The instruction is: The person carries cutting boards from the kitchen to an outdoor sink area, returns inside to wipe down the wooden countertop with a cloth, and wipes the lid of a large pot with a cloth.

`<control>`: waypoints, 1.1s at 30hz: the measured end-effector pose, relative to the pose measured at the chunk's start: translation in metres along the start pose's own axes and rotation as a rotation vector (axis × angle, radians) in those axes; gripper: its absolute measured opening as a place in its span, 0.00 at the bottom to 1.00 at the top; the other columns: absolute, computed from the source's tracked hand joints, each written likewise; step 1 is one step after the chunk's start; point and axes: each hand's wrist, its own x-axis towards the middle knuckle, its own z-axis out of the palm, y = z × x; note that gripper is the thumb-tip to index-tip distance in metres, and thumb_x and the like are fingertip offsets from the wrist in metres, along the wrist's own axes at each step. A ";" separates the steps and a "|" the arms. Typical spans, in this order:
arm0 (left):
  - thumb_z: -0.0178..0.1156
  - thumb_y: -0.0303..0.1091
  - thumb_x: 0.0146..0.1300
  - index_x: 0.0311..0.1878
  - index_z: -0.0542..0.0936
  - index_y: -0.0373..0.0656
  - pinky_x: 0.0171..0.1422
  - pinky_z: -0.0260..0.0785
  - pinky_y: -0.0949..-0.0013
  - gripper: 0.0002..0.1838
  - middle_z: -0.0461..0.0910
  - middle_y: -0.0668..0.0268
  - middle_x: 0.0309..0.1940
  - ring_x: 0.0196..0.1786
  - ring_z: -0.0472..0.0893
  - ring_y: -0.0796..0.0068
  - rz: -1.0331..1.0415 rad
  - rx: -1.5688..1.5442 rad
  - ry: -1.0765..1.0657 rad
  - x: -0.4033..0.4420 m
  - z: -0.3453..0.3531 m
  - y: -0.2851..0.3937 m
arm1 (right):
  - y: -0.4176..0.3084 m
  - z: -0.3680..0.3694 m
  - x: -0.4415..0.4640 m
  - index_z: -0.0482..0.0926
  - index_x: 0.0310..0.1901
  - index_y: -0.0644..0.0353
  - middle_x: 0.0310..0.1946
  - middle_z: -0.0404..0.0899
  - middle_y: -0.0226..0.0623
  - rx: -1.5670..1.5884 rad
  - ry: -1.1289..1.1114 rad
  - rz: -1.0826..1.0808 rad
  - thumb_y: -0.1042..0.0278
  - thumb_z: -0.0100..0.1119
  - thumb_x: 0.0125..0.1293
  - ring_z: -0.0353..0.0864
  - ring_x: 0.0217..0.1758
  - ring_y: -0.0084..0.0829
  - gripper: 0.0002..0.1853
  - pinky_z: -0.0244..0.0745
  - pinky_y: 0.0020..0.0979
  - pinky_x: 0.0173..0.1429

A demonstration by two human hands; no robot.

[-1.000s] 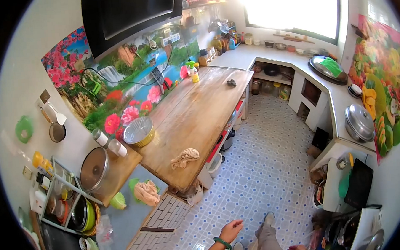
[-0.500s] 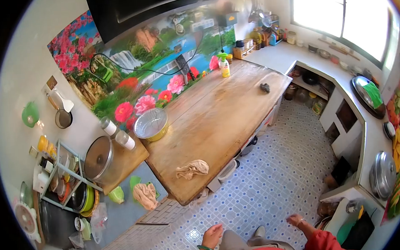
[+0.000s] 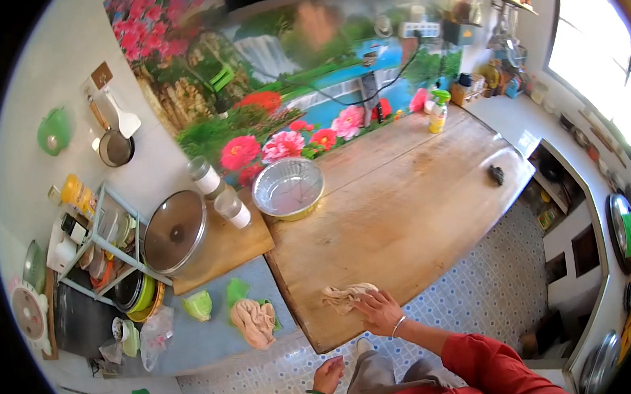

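My right hand (image 3: 380,314), with a bracelet at the wrist, reaches over the near edge of the wooden table (image 3: 403,213). Its fingers are stretched out and touch the right side of a crumpled beige cloth (image 3: 345,297) lying there. Low in front of my body hangs my left hand (image 3: 329,374), a green bangle at its wrist. Its fingers are loosely curled, with nothing visible in them. A second beige cloth (image 3: 253,322) lies bunched on the grey counter (image 3: 194,341) to the left, over something green.
A foil-lined basin (image 3: 288,188) and a spray bottle (image 3: 437,111) stand along the table's back. A dark lump (image 3: 496,176) sits near its right end. On the left are a large lidded pot (image 3: 175,231), two jars and a piece of cabbage (image 3: 198,305).
My right hand has moved from beside my body to the cloth on the table. My left hand stays low, its fingers more curled. The view has shifted, bringing the table nearer.
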 end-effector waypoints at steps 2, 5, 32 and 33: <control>0.54 0.29 0.58 0.47 0.75 0.38 0.43 0.72 0.74 0.14 0.77 0.65 0.41 0.42 0.77 0.76 -0.006 -0.003 0.038 0.007 -0.010 0.003 | 0.007 0.010 0.030 0.67 0.54 0.53 0.54 0.64 0.38 -0.167 -0.053 -0.100 0.61 0.58 0.44 0.58 0.61 0.44 0.30 0.54 0.46 0.61; 0.52 0.27 0.58 0.47 0.75 0.39 0.42 0.72 0.74 0.13 0.77 0.65 0.40 0.42 0.77 0.76 -0.012 -0.067 0.097 0.010 -0.026 -0.010 | 0.023 0.042 0.052 0.68 0.53 0.50 0.53 0.65 0.37 -0.158 -0.058 -0.163 0.60 0.58 0.43 0.60 0.58 0.43 0.30 0.57 0.45 0.58; 0.53 0.33 0.58 0.45 0.75 0.33 0.45 0.72 0.70 0.15 0.77 0.59 0.40 0.42 0.78 0.70 -0.278 -0.546 0.540 -0.038 0.029 -0.047 | -0.022 0.145 -0.021 0.71 0.45 0.54 0.31 0.69 0.37 0.435 -0.672 -0.694 0.63 0.54 0.49 0.72 0.35 0.37 0.19 0.69 0.37 0.36; 0.53 0.33 0.58 0.43 0.76 0.33 0.43 0.72 0.70 0.14 0.78 0.58 0.37 0.39 0.78 0.70 -0.292 -0.462 0.497 -0.042 0.024 -0.050 | -0.014 0.167 -0.054 0.72 0.47 0.54 0.44 0.71 0.32 0.457 -0.820 -0.838 0.61 0.52 0.49 0.68 0.38 0.32 0.20 0.70 0.33 0.39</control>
